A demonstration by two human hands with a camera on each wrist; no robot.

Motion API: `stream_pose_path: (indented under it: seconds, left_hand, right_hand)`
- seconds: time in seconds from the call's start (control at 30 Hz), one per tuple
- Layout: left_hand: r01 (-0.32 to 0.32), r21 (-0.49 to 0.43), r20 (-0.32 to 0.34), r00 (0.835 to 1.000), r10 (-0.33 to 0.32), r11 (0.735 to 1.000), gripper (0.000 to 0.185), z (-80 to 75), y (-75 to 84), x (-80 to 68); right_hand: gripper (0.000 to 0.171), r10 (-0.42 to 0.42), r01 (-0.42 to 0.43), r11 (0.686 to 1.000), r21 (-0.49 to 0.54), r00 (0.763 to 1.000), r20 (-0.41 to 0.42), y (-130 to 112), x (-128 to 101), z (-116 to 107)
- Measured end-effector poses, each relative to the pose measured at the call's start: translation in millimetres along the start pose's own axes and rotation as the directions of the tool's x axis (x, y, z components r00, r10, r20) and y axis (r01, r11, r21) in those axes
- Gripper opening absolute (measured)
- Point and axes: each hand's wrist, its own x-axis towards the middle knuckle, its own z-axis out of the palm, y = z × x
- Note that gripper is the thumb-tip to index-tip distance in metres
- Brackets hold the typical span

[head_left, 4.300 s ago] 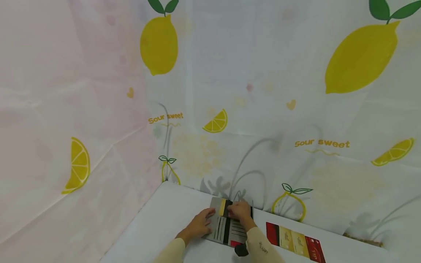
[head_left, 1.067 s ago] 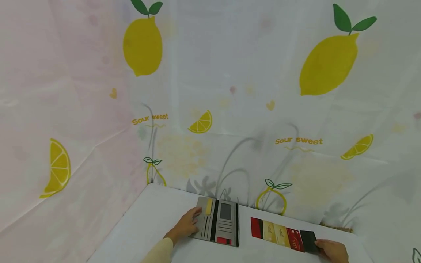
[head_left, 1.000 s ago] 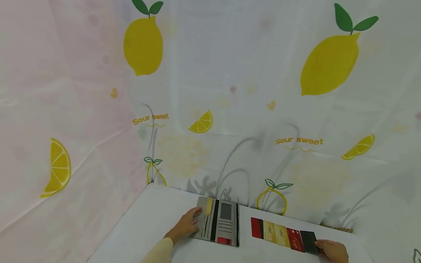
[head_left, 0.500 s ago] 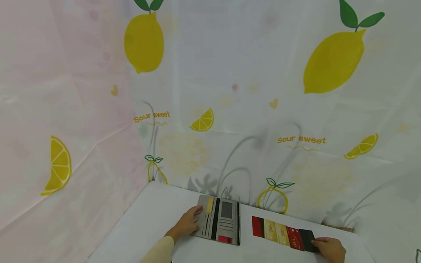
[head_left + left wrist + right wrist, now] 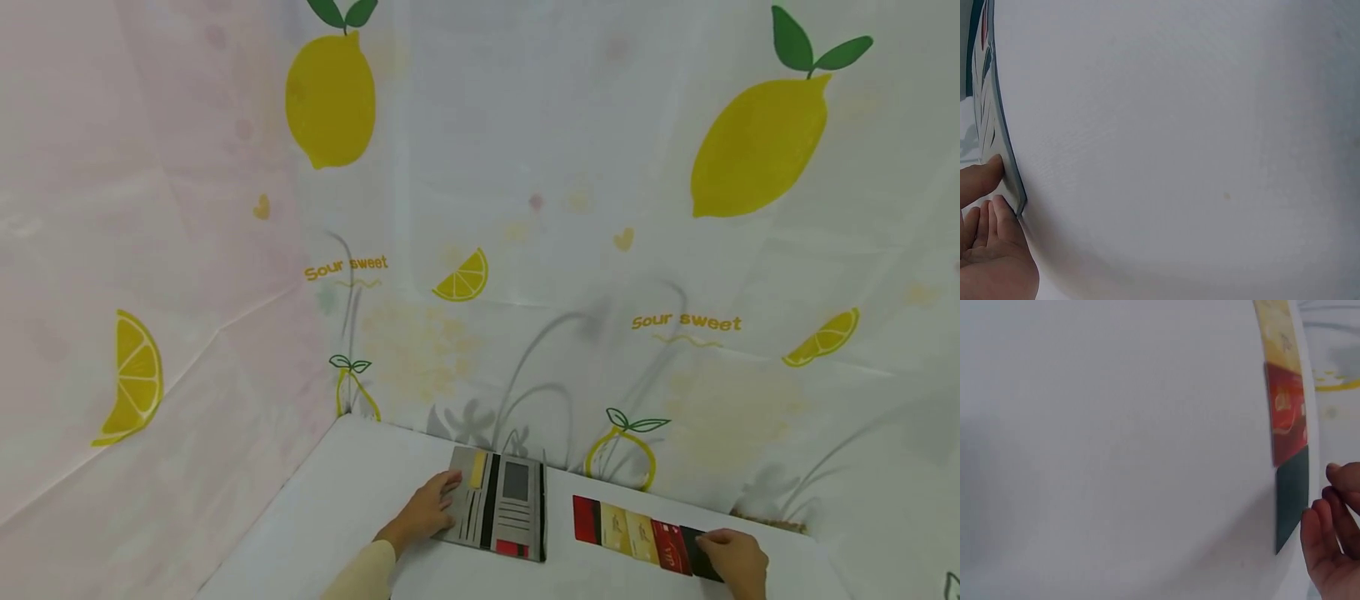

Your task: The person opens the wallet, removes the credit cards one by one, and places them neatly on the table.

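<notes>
The grey wallet (image 5: 513, 512) lies unfolded on the white table, with a clear window, card slots, a gold card (image 5: 477, 472) at its upper left and a red-and-black card (image 5: 512, 548) at its lower right. My left hand (image 5: 427, 510) pinches its left edge; the left wrist view shows the thumb (image 5: 990, 175) on the face and fingertips at the border. To the right, my right hand (image 5: 738, 560) hovers over a black card (image 5: 1292, 500), fingers loosely bent. That card lies flat, ending a row beside a red VIP card (image 5: 671, 546).
Two gold cards (image 5: 628, 532) and a red card with a black stripe (image 5: 587, 520) continue the row leftward. Behind the table (image 5: 330, 500) stands a lemon-print cloth wall (image 5: 525, 375), close to the wallet's far edge.
Earlier the right hand worked at the wallet's upper part; then it moved right to the black card, which joined the row. Lately it shifted slightly left, over that card. The left hand stays put.
</notes>
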Motion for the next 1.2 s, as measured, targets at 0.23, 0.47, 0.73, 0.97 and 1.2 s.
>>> stream_pose_path:
  seconds: [0.23,0.47,0.73,0.97,1.2]
  left_hand:
    - [-0.002,-0.012,0.002,1.000,0.002,1.000,0.077,0.1,3.3,-3.0]
    - [0.001,-0.014,-0.002,1.000,-0.001,1.000,0.078,-0.4,2.3,-4.3]
    - [0.000,-0.013,-0.002,1.000,0.000,1.000,0.079,0.8,-3.8,-1.5]
    - [0.022,0.016,-0.008,1.000,-0.022,1.000,0.078,3.2,-7.6,-1.0]
    - [0.044,-0.017,-0.016,0.999,-0.044,0.999,0.079,1.9,-3.4,0.1]
  right_hand:
    - [0.023,-0.026,0.028,0.981,0.193,1.000,-0.008,-52,2,21]
    - [0.016,-0.172,0.157,0.916,0.369,0.985,0.006,-105,1,64]
    - [0.010,-0.278,0.225,0.835,0.503,0.960,0.033,-168,-9,115]
    - [0.016,-0.345,0.223,0.777,0.589,0.933,0.102,-210,-20,152]
    - [0.014,-0.429,0.205,0.714,0.669,0.883,0.188,-239,-36,183]
